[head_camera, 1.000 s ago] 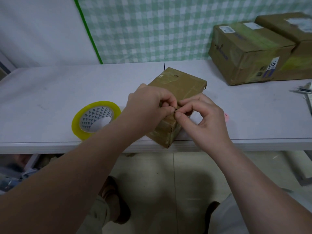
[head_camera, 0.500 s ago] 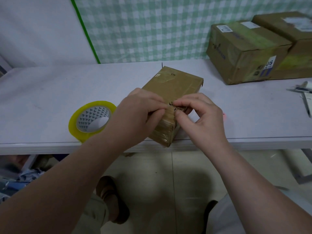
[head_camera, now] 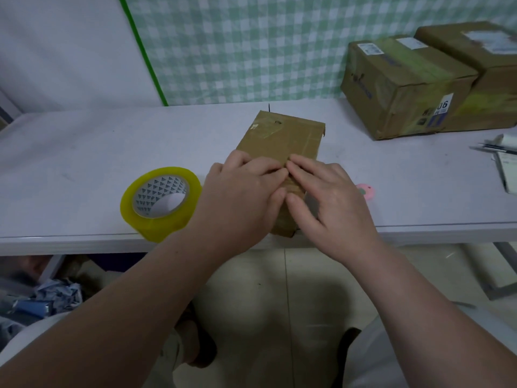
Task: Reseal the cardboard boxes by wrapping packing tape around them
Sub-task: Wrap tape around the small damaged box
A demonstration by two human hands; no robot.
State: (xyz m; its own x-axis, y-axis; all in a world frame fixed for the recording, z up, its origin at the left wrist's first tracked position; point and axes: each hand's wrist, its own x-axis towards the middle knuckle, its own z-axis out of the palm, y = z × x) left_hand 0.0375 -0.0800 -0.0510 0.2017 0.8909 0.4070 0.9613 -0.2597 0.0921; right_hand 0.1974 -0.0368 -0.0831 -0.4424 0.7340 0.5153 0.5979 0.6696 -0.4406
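Note:
A small brown cardboard box (head_camera: 282, 137) lies flat near the front edge of the white table (head_camera: 84, 152). My left hand (head_camera: 243, 194) and my right hand (head_camera: 327, 197) lie side by side on its near half, fingers stretched out and pressing down on the top; their fingertips meet at the middle. The box's near end is mostly hidden under my hands. A yellow roll of packing tape (head_camera: 161, 201) lies flat on the table just left of my left hand, untouched.
Two larger taped cardboard boxes (head_camera: 405, 85) stand at the back right against the green checked cloth. A small pink object (head_camera: 365, 189) lies right of my right hand. Pens and paper (head_camera: 503, 163) sit at the far right edge. Crumpled clutter lies below the table's left side.
My hands have gone from pinching at the box's raised near edge to lying flat on its top. The box has dropped from tilted to lying flat on the table.

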